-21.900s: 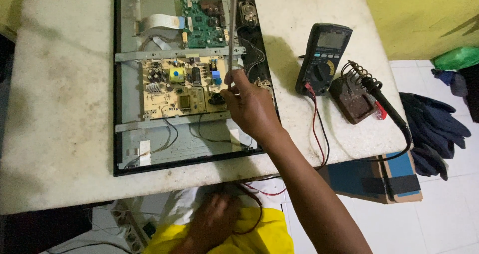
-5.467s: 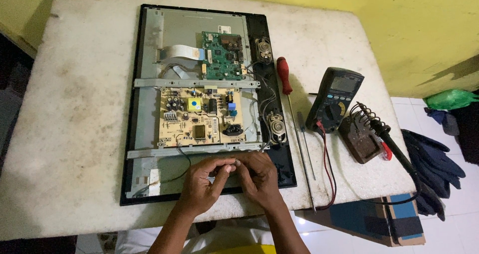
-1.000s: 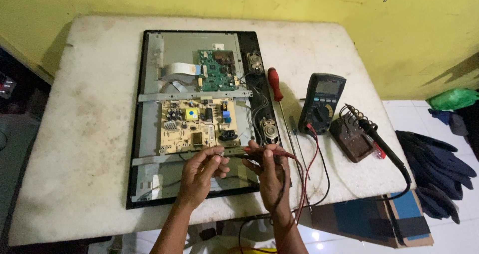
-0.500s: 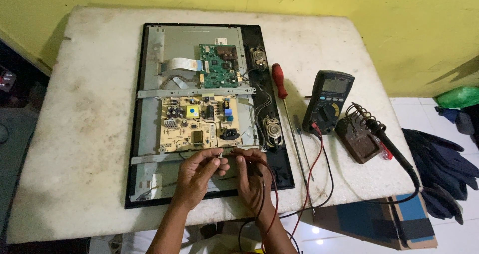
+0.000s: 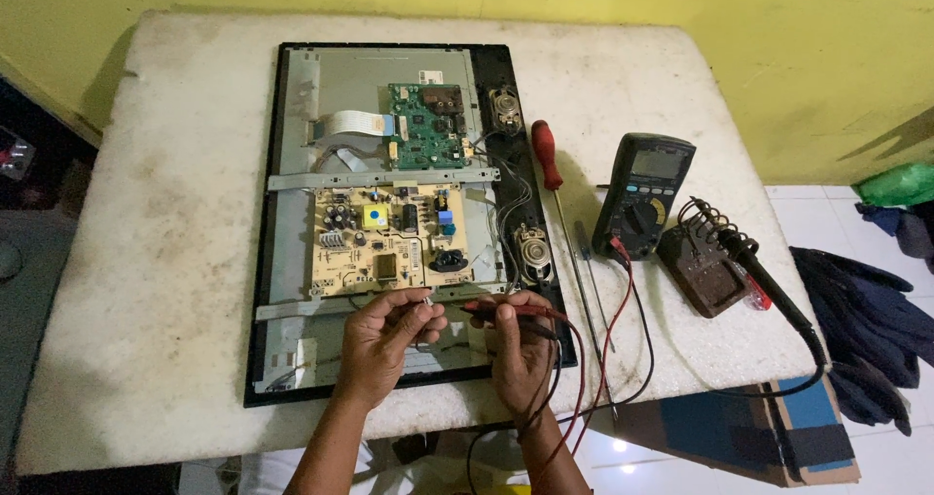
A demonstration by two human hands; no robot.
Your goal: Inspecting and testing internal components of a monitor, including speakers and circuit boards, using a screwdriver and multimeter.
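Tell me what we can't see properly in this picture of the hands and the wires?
- Head view: what the left hand pinches is too small to tell; its fingers cover it.
- Head view: the probe tips under the right hand are hidden by its fingers.
- Head view: the multimeter screen is too small to read.
- Head view: the red and black leads run off the bottom edge.
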